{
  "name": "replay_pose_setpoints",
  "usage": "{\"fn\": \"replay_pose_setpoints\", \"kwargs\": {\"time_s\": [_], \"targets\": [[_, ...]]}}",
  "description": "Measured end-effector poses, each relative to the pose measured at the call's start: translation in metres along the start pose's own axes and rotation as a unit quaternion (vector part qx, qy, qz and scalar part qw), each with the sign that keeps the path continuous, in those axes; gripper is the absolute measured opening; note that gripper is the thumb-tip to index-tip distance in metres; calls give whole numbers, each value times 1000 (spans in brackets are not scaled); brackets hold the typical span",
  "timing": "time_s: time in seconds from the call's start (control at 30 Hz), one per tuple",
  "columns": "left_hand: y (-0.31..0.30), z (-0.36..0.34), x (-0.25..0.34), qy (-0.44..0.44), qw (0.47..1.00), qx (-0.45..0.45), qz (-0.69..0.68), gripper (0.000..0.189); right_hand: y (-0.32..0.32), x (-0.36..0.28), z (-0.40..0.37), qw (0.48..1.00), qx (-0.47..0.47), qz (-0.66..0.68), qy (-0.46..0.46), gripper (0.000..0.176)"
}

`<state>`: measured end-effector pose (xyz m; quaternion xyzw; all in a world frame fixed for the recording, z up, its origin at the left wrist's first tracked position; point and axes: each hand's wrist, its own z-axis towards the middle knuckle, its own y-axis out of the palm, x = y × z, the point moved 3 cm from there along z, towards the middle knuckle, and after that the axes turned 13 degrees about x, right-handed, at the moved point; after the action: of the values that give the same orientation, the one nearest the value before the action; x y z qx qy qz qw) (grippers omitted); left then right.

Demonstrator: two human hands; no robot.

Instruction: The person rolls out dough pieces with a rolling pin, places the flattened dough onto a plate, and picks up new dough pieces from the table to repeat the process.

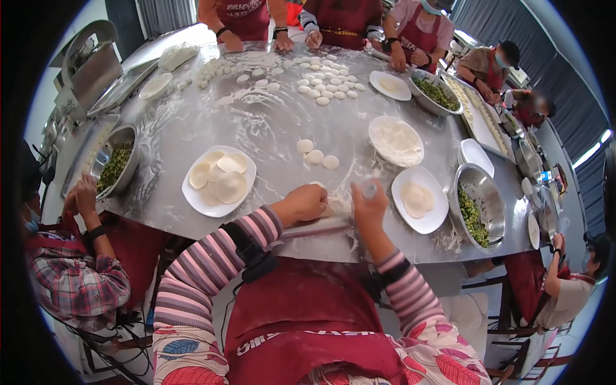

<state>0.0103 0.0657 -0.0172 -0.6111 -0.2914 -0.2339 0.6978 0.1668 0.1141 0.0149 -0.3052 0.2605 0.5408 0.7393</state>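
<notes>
At the near edge of the floury metal table [276, 135], my left hand [305, 202] is closed, with a bit of something white showing at its far side. My right hand [370, 208] is curled around a greyish, blurred object [369, 188] that I cannot make out clearly. Flour and a pale smeared shape lie between the hands. Three small dough pieces [314, 156] sit just beyond them. Flat dough rounds [227, 187] fill a white plate [192, 196] to the left; another plate [438, 215] with thin rounds [417, 199] is right of my right hand.
A flour dish [396, 141] is beyond my right hand. Metal bowls of green filling stand right [497, 192] and left [131, 138]. Many dough pieces [324, 80] lie farther back. People in red aprons work around the table; a co-worker's hands [83, 194] are at far left.
</notes>
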Motion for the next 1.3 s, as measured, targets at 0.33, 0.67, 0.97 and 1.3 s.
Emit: {"fn": "replay_pose_setpoints", "kwargs": {"time_s": [0.33, 0.67, 0.97, 1.3], "targets": [[5, -8, -5, 0, 999, 46, -16, 18, 18, 4, 5, 999, 18, 28, -5, 19], [-82, -59, -5, -31, 998, 38, -34, 35, -42, 14, -41, 982, -20, 92, 163, 17], [-162, -20, -67, -66, 961, 255, 83, 25, -36, 13, -35, 978, -21, 103, 182, 18], [-10, 20, 0, 9, 992, 88, 87, 17, -52, 3, -40, 983, -52, 93, 152, 19]]}}
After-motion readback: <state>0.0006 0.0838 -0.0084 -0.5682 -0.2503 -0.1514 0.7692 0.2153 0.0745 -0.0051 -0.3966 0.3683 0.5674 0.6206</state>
